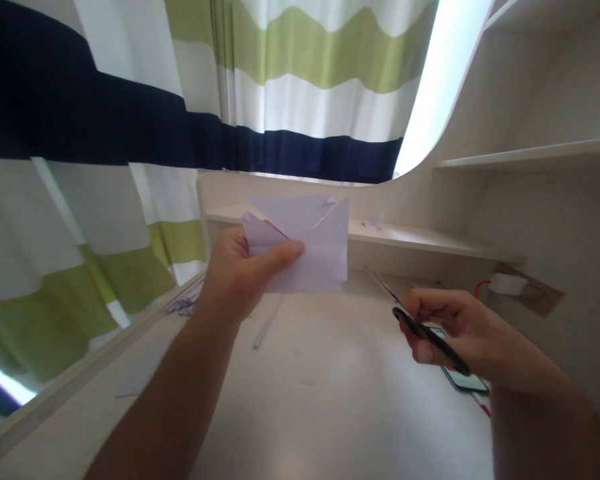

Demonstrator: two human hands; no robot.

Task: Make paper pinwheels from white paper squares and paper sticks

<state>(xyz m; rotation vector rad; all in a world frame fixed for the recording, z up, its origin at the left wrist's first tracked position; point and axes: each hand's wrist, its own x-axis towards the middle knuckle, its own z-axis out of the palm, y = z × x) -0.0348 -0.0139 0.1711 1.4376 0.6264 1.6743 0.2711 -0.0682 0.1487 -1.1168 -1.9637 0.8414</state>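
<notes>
One head-mounted camera faces forward and down over the desk (pixel 313 400) before me. The left hand (pixel 241 270) and right hand (pixel 447 327) occupy its near field. The curtain (pixel 320 100) closes the far end; a shelf (pixel 540 155) borders the right.

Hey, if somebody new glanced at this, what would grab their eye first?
Probably the folded white paper, held up mid-view in the left hand. The bold green, white and navy striped curtains behind it likely compete for attention. Next might come the black-handled scissors, off to the right in the right hand.
</notes>
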